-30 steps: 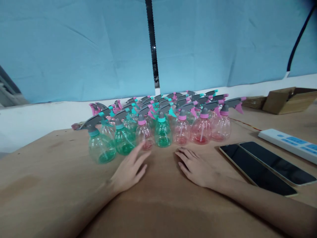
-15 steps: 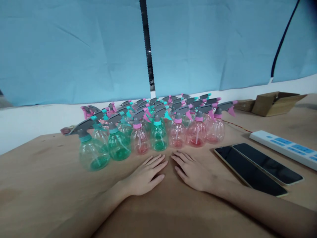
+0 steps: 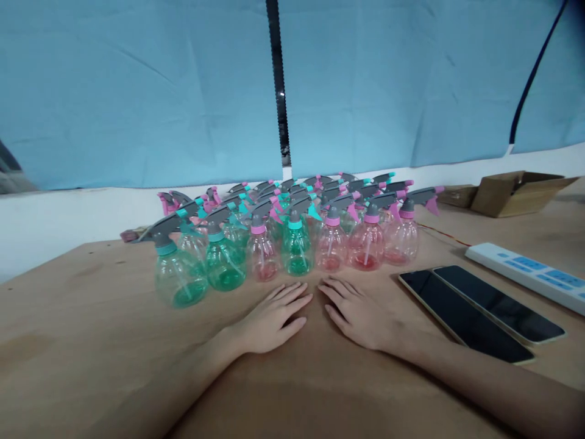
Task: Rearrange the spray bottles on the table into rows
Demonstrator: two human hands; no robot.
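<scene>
My left hand (image 3: pixel 276 318) lies flat on the wooden table (image 3: pixel 292 390), fingers stretched out and holding nothing. Opposite it, my right hand (image 3: pixel 359 311) rests palm down in the same way, with a small gap between the two. Just beyond my fingertips several spray bottles stand upright in rows. Nearest my left hand are a clear green spray bottle (image 3: pixel 297 253) with a turquoise collar and a pink spray bottle (image 3: pixel 264 256). In front of my right hand stands another pink spray bottle (image 3: pixel 331 250). The rear bottles are partly hidden by the front row.
Two dark-screened phones (image 3: pixel 466 317) (image 3: pixel 498 302) lie side by side to the right. Beyond them is a white power strip (image 3: pixel 525 268) with blue sockets. An open cardboard box (image 3: pixel 512 195) sits at the back right. Blue sheeting (image 3: pixel 365 85) covers the wall behind.
The whole view has shifted slightly, so everything appears a little further right. Both hands stay flat on the table, and the bottles keep their places.
</scene>
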